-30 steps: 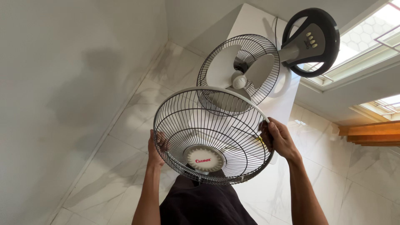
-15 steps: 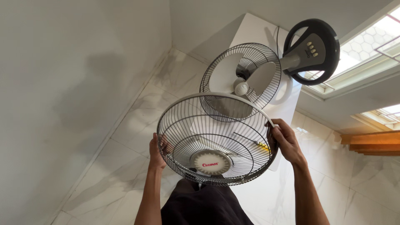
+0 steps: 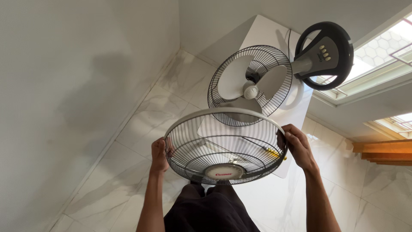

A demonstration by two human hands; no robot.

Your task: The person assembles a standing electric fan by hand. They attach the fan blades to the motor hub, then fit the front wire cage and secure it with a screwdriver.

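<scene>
Hands, our left hand (image 3: 159, 154) and right hand (image 3: 299, 146), closed on the loose front grille (image 3: 225, 148); tilted further, it could strike the far fan's blades (image 3: 251, 83).

Round black wire fan guard (image 3: 225, 146) with pale rim, detached, tilted nearly flat, just below the fan.

- A home, a bare room.
- Marble-look floor tiles (image 3: 141, 124) and plain white walls (image 3: 64, 86).
- Window (image 3: 382, 56) letting in daylight.
- Household fan (image 3: 257, 86) lying on the floor.
</scene>
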